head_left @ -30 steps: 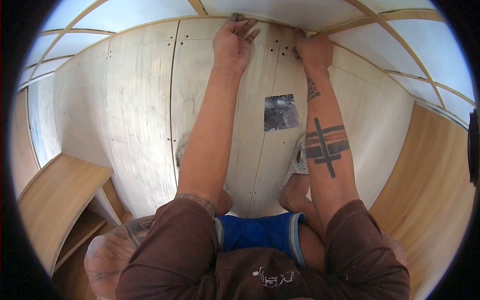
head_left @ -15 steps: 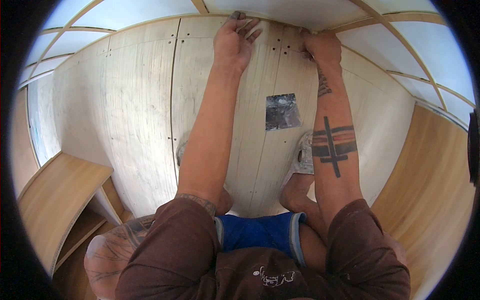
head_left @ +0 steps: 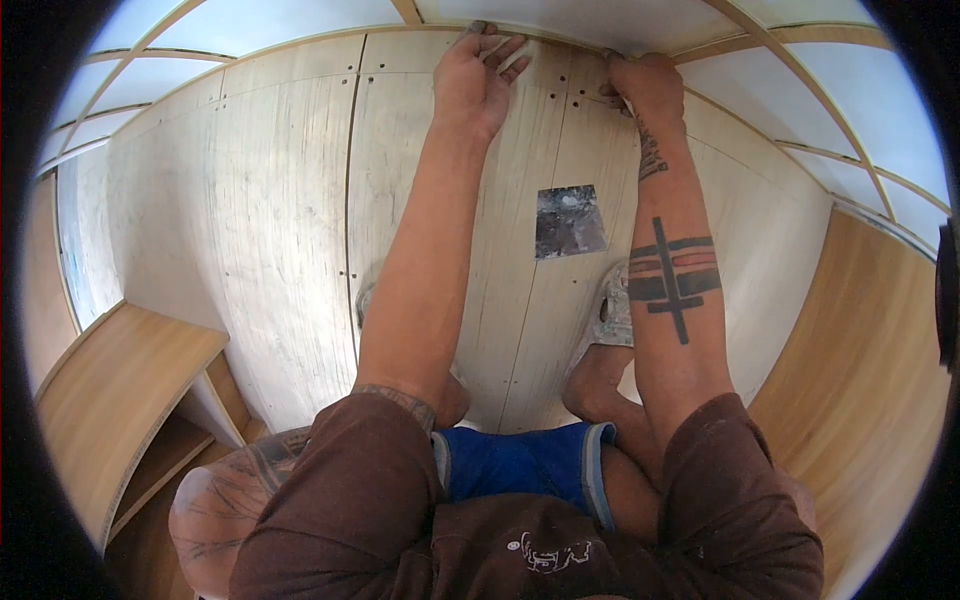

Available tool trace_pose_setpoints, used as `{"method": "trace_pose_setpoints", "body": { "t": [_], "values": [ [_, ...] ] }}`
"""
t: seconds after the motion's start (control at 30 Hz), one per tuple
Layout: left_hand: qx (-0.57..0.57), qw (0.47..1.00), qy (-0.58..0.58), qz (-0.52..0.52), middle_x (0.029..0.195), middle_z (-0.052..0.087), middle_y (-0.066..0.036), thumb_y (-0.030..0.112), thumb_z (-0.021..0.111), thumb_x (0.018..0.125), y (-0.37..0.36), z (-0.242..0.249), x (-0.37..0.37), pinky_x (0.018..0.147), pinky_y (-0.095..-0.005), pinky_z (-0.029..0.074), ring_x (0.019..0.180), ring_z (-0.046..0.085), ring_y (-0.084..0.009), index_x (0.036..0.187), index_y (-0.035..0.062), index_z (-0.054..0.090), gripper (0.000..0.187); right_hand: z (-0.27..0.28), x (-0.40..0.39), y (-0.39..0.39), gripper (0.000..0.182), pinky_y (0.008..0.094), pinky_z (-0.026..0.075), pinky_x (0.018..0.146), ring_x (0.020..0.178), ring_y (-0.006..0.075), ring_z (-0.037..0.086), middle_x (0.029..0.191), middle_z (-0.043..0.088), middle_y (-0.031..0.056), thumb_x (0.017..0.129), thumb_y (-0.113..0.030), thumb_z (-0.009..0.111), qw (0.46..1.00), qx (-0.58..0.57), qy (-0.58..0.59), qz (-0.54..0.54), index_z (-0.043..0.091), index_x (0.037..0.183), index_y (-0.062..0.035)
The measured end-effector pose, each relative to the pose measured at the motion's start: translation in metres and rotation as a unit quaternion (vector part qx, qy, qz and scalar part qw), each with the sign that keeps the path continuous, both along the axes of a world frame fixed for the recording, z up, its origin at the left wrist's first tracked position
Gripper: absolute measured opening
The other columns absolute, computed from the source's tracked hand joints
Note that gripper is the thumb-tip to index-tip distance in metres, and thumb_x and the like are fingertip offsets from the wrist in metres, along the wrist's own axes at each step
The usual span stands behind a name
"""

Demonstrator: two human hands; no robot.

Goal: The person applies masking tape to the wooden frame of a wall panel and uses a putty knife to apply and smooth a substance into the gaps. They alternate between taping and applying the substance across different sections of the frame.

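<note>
My left hand reaches to the far edge of the pale plywood floor, at the thin wooden trim below a white panel. Its fingers are spread, with the darkened thumb and fingertips near the trim. Further right, my right hand is curled at the same edge, fingers bent down; whatever it may hold is hidden. Between my forearms lies a dark, smudged, four-sided flat piece on the plywood, touched by neither hand.
White panels framed by wooden strips rise ahead. A curved wooden shelf unit stands at left, and a wood-grain panel runs along the right. Dark screw holes dot the plywood by its seams. My feet, in worn footwear, rest on it.
The view has shifted slightly, so the floor seams and flat piece appear a little further right. My right hand has turned slightly at the edge; my left hand keeps nearly the same pose.
</note>
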State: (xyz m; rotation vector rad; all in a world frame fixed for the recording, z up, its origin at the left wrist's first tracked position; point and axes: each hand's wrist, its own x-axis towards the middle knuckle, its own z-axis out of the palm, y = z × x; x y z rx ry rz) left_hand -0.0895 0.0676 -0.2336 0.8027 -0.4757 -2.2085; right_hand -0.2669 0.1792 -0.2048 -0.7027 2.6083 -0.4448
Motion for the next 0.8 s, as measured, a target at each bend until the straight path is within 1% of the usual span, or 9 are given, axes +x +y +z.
{"method": "trace_pose_setpoints", "body": {
  "t": [0.1, 0.2, 0.27, 0.37, 0.5, 0.57, 0.6, 0.67, 0.8],
  "values": [
    [0.009, 1.000, -0.011, -0.003, 0.124, 0.055, -0.010, 0.005, 0.044, 0.099, 0.001, 0.003, 0.000, 0.104, -0.0528, 0.047, 0.120, 0.057, -0.0346, 0.132, 0.0007, 0.049, 0.034, 0.010, 0.001, 0.002, 0.033, 0.0450, 0.056, 0.090, 0.090, 0.0384, 0.074, 0.081, 0.075, 0.0196, 0.080, -0.027, 0.064, 0.996, -0.021, -0.080, -0.016, 0.077, 0.083, 0.0022],
    [0.009, 0.999, -0.003, -0.036, 0.123, 0.056, -0.011, 0.005, 0.045, 0.098, 0.000, 0.005, -0.001, 0.103, -0.0518, 0.048, 0.120, 0.057, -0.0339, 0.129, 0.0015, 0.050, 0.032, 0.002, -0.002, 0.001, 0.037, 0.0468, 0.055, 0.093, 0.097, 0.0415, 0.073, 0.093, 0.076, 0.0235, 0.079, -0.029, 0.067, 1.000, -0.003, -0.013, 0.014, 0.076, 0.092, 0.0042],
    [0.032, 0.999, -0.020, -0.028, 0.120, 0.057, -0.012, 0.006, 0.046, 0.098, 0.002, 0.008, -0.004, 0.101, -0.0517, 0.048, 0.119, 0.057, -0.0339, 0.127, 0.0025, 0.051, 0.029, -0.008, 0.000, 0.001, 0.046, 0.0488, 0.054, 0.094, 0.106, 0.0438, 0.070, 0.106, 0.074, 0.0264, 0.081, -0.035, 0.069, 0.997, 0.001, 0.070, -0.019, 0.074, 0.103, 0.0052],
    [0.006, 1.000, -0.022, -0.019, 0.118, 0.058, -0.013, 0.006, 0.046, 0.098, 0.002, 0.013, -0.005, 0.101, -0.0520, 0.049, 0.117, 0.058, -0.0340, 0.123, 0.0028, 0.053, 0.025, -0.020, 0.000, 0.010, 0.052, 0.0498, 0.054, 0.095, 0.110, 0.0439, 0.068, 0.111, 0.073, 0.0271, 0.083, -0.042, 0.071, 0.995, -0.037, 0.096, 0.007, 0.073, 0.108, 0.0045],
    [-0.004, 0.999, -0.012, -0.036, 0.115, 0.058, -0.012, 0.006, 0.046, 0.099, -0.005, 0.007, 0.001, 0.101, -0.0525, 0.049, 0.115, 0.058, -0.0332, 0.119, 0.0028, 0.054, 0.022, -0.007, 0.002, 0.008, 0.059, 0.0490, 0.054, 0.096, 0.110, 0.0436, 0.068, 0.112, 0.073, 0.0267, 0.085, -0.048, 0.071, 0.999, -0.007, 0.023, -0.028, 0.072, 0.111, 0.0052],
    [0.027, 0.999, -0.011, -0.034, 0.114, 0.058, -0.012, 0.006, 0.046, 0.099, -0.008, 0.007, 0.001, 0.103, -0.0530, 0.049, 0.113, 0.058, -0.0322, 0.116, 0.0019, 0.056, 0.020, 0.006, 0.000, 0.009, 0.064, 0.0439, 0.055, 0.093, 0.103, 0.0372, 0.073, 0.095, 0.077, 0.0199, 0.089, -0.055, 0.069, 0.990, 0.036, -0.131, -0.043, 0.072, 0.105, 0.0072],
    [0.027, 0.999, -0.010, -0.036, 0.114, 0.058, -0.012, 0.006, 0.046, 0.099, -0.008, 0.007, 0.001, 0.103, -0.0530, 0.049, 0.113, 0.058, -0.0322, 0.116, 0.0019, 0.056, 0.020, 0.002, 0.001, 0.013, 0.064, 0.0439, 0.055, 0.093, 0.103, 0.0372, 0.073, 0.095, 0.077, 0.0199, 0.089, -0.055, 0.069, 0.990, 0.036, -0.130, -0.045, 0.072, 0.105, 0.0072],
    [0.031, 0.999, -0.032, -0.019, 0.115, 0.058, -0.012, 0.006, 0.047, 0.099, -0.008, 0.008, 0.001, 0.103, -0.0538, 0.049, 0.111, 0.058, -0.0320, 0.116, 0.0011, 0.056, 0.020, -0.008, 0.005, 0.018, 0.062, 0.0411, 0.056, 0.088, 0.096, 0.0326, 0.075, 0.083, 0.077, 0.0154, 0.088, -0.055, 0.071, 0.997, 0.041, 0.058, 0.009, 0.073, 0.100, 0.0058],
    [-0.001, 0.999, -0.038, -0.036, 0.116, 0.057, -0.012, 0.005, 0.047, 0.099, -0.012, 0.006, 0.004, 0.104, -0.0548, 0.048, 0.112, 0.057, -0.0325, 0.119, 0.0006, 0.054, 0.022, 0.004, 0.018, 0.015, 0.061, 0.0406, 0.056, 0.086, 0.095, 0.0314, 0.075, 0.083, 0.077, 0.0154, 0.088, -0.055, 0.070, 0.997, 0.009, 0.066, -0.028, 0.074, 0.093, 0.0053]
  ]
}}
